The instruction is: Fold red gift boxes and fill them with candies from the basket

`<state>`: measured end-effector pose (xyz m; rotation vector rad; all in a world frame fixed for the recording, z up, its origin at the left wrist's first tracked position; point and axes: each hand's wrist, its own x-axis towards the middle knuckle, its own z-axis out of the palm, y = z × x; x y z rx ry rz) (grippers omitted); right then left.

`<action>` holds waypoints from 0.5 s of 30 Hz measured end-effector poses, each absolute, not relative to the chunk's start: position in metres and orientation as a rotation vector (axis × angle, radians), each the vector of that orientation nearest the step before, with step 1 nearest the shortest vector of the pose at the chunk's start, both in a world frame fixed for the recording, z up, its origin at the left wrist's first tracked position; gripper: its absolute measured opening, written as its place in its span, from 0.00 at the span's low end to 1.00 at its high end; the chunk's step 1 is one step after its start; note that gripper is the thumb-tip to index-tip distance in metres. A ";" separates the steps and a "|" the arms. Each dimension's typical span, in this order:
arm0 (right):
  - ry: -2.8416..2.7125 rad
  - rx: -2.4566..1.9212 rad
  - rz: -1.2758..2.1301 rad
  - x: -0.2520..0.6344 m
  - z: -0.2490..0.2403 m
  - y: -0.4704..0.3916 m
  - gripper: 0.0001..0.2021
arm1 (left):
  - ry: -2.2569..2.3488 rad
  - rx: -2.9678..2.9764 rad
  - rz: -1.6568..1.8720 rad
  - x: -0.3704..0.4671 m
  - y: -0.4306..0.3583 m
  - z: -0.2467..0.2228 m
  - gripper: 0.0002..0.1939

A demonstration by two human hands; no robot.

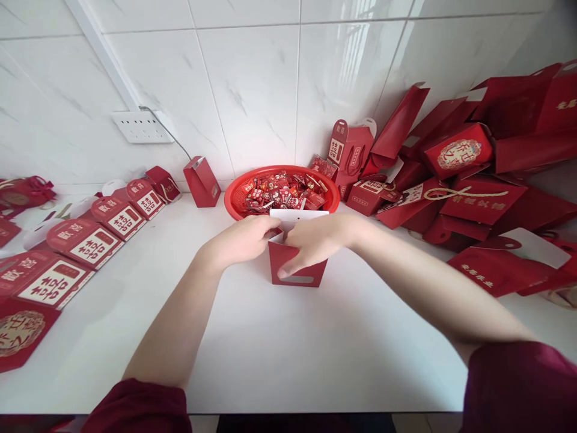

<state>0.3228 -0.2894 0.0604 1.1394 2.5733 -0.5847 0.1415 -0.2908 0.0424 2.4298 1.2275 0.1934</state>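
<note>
A red paper gift box (300,270) stands upright on the white table, its top open and a white-lined flap (300,214) raised at the back. My left hand (247,242) pinches the box's left upper edge, with its fingertips partly hidden. On the other side, my right hand (311,242) has its thumb against the outer front wall and its fingers inside the opening, gripping that wall. Just behind the box is a red plastic basket (229,198) full of small red-wrapped candies (282,189). What lies inside the box cannot be seen.
A row of red boxes with gold and white lettering (88,240) runs along the left. One small red box (202,183) stands by the wall near a socket panel (142,127). Several red boxes and bags (464,156) are heaped at right. The table's front edge (297,412) is near me.
</note>
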 end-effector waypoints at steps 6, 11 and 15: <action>2.183 0.991 -0.869 0.305 0.059 -0.257 0.25 | 1.228 2.411 0.196 0.143 -0.293 0.041 0.18; 2.061 1.013 -1.128 0.307 0.050 -0.246 0.29 | 1.240 2.407 0.190 0.142 -0.291 0.037 0.16; 2.220 1.084 -0.939 0.308 0.048 -0.246 0.31 | 1.228 2.402 0.202 0.142 -0.290 0.034 0.15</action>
